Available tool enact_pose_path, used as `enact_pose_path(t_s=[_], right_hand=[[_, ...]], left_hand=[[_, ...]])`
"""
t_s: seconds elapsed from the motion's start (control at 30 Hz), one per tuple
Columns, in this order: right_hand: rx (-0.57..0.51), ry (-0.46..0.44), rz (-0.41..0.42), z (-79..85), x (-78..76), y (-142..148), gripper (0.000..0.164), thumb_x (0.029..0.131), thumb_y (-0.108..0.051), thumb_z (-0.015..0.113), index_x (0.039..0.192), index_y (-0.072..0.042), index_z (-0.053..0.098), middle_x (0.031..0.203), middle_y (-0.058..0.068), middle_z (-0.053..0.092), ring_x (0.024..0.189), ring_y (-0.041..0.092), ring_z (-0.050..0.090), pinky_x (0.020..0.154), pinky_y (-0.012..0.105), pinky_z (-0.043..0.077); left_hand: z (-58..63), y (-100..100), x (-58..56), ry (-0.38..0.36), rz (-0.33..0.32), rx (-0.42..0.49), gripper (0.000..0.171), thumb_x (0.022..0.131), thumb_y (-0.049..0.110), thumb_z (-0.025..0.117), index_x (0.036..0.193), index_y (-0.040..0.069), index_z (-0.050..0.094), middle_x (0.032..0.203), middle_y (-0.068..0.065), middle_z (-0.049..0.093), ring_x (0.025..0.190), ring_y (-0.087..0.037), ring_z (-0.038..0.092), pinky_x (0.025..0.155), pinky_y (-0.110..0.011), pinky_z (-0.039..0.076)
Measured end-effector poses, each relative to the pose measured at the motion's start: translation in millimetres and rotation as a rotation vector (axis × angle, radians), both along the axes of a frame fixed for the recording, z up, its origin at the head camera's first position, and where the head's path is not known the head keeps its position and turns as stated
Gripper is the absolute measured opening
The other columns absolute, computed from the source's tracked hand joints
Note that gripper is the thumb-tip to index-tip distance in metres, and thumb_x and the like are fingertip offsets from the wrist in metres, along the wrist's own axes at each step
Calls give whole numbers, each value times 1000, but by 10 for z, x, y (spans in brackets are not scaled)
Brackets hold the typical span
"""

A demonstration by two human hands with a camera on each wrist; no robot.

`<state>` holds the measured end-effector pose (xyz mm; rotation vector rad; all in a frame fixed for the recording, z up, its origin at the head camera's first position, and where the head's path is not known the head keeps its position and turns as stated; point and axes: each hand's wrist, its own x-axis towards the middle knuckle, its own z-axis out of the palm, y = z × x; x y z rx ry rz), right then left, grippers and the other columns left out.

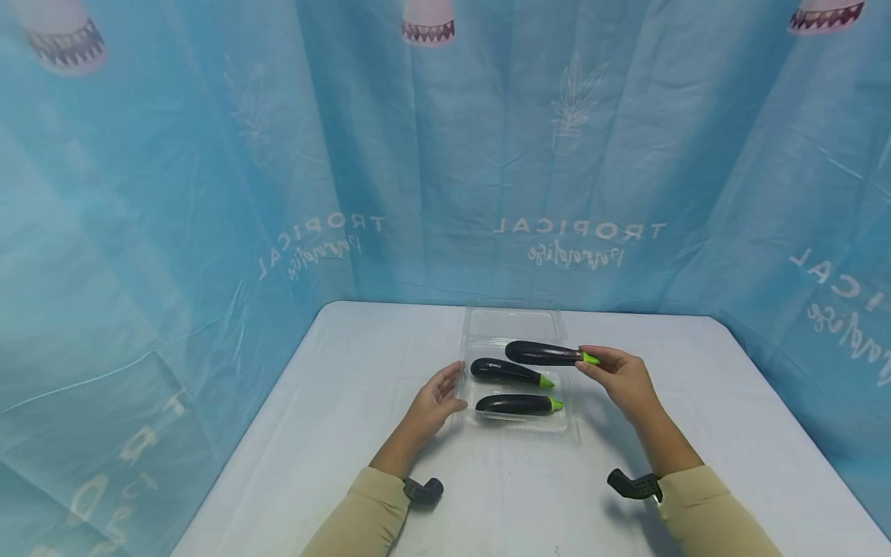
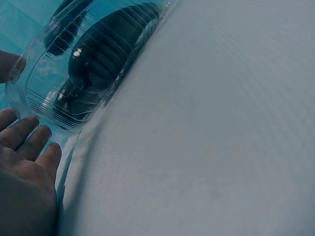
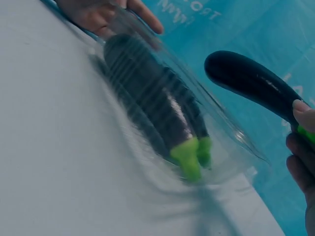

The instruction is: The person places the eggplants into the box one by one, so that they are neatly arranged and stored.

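My right hand [image 1: 617, 379] pinches an eggplant [image 1: 539, 353] by its green stem end, above the right rear of a clear plastic clamshell box [image 1: 522, 421]. The held eggplant points left, clear of the box wall in the right wrist view. Inside the box lie a rear eggplant [image 1: 504, 371] and a front eggplant [image 1: 518, 404], both with green stems to the right. Beside the box's left end is my left hand [image 1: 433, 400], its fingers spread and loosely bent. In the left wrist view its thumb [image 2: 11, 66] is at the box rim, with the fingers along the outer wall.
The box's hinged lid [image 1: 513, 323] lies open toward the back of the table. A white cloth [image 1: 334, 433] covers the table. Blue printed curtains [image 1: 578, 178] hang behind it and at both sides. Each wrist wears a black camera mount [image 1: 635, 485].
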<state>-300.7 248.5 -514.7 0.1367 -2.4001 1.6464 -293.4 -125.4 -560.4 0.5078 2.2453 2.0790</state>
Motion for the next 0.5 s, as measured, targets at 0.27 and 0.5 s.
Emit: enact_pose_path(t_s=[0.27, 0.5], right_hand=[[113, 7, 95, -73, 44, -149, 44, 91, -30, 85, 128, -7, 76, 123, 8, 74, 121, 30, 66, 98, 45, 59], [224, 68, 136, -44, 65, -227, 42, 92, -27, 84, 128, -6, 76, 124, 8, 74, 131, 39, 59, 109, 67, 44]], left_hand=[[29, 9, 22, -5, -9, -2, 74, 90, -5, 67, 159, 2, 40, 164, -11, 41, 151, -29, 37, 122, -38, 33], [33, -23, 5, 3, -18, -3, 76, 88, -1, 70, 159, 4, 43, 163, -9, 43, 151, -26, 38, 121, -33, 33]])
